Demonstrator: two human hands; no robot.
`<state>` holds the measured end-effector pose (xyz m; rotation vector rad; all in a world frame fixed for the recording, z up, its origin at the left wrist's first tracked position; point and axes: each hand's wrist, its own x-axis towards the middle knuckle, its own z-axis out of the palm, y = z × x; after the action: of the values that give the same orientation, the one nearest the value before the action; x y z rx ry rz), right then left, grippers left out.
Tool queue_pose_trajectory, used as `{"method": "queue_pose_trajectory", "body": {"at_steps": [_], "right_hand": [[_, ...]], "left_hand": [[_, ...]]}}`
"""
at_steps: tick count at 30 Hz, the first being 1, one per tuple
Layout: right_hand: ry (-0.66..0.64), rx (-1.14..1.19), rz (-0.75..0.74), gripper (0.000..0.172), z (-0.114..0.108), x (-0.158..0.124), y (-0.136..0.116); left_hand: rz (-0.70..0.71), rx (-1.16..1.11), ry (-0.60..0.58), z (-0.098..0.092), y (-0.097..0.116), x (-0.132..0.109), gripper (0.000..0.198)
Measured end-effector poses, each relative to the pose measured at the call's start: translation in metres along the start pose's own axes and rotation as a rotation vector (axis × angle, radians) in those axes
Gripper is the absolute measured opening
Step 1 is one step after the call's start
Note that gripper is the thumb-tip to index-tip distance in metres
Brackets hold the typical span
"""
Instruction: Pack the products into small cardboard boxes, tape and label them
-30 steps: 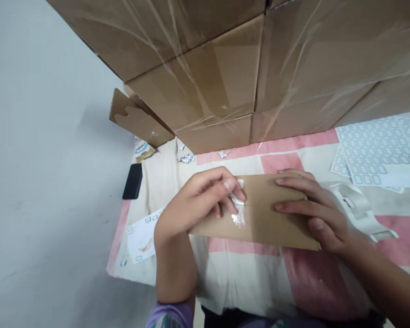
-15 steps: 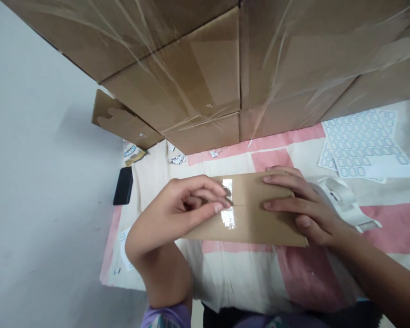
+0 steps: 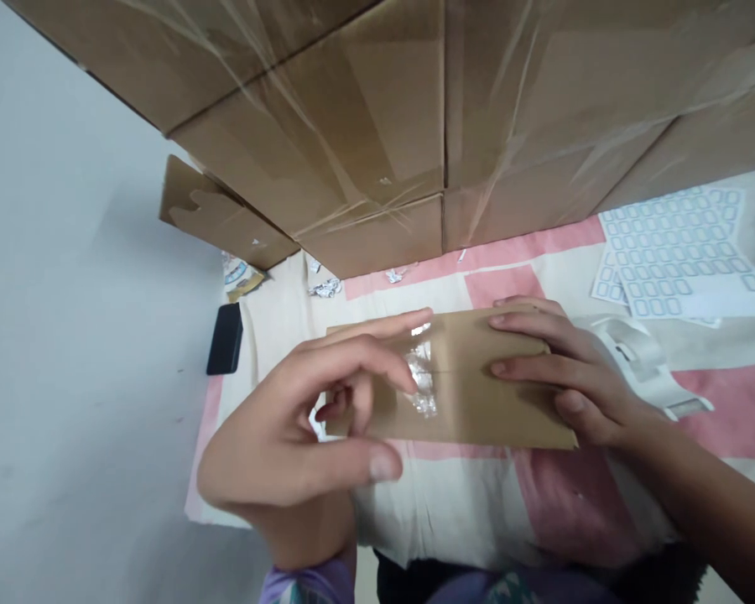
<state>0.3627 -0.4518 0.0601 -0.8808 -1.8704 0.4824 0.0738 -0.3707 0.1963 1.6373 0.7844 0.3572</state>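
A small flat cardboard box (image 3: 471, 411) lies on the cloth in front of me, with a seam running along its top. Across that seam, left of the middle, sits a strip of shiny clear tape (image 3: 424, 394). My left hand (image 3: 302, 428) is over the box's left part, thumb and fingers apart, with fingertips at the tape; whether they press on it is hard to tell. At the right end, my right hand (image 3: 559, 369) holds the box, its fingers spread on the top and the thumb by the near corner.
Large taped cartons (image 3: 365, 126) stand along the back. A white tape dispenser (image 3: 651, 361) lies right of my right hand, below some label sheets (image 3: 679, 252). At left are a black phone-like object (image 3: 225, 339), crumpled foil scraps (image 3: 325, 288) and a wall (image 3: 69, 335).
My left hand has opened from a closed pinch at the tape, its thumb moving down toward me and off the box. My right hand stays on the box's right end.
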Motion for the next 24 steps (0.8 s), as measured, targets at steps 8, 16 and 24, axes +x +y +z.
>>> {"method": "queue_pose_trajectory", "body": {"at_steps": [8, 16, 24], "right_hand": [[-0.011, -0.006, -0.005, 0.041, 0.0, -0.001, 0.001], [-0.011, 0.0, 0.013, 0.041, -0.001, 0.0, 0.0], [-0.016, -0.004, 0.01, 0.04, -0.001, -0.001, 0.001]], "left_hand": [[-0.034, 0.046, 0.131, 0.016, 0.0, 0.018, 0.012], [-0.074, 0.002, 0.177, 0.02, -0.002, 0.016, 0.084], [-0.077, -0.038, -0.02, 0.01, -0.008, 0.015, 0.088]]}}
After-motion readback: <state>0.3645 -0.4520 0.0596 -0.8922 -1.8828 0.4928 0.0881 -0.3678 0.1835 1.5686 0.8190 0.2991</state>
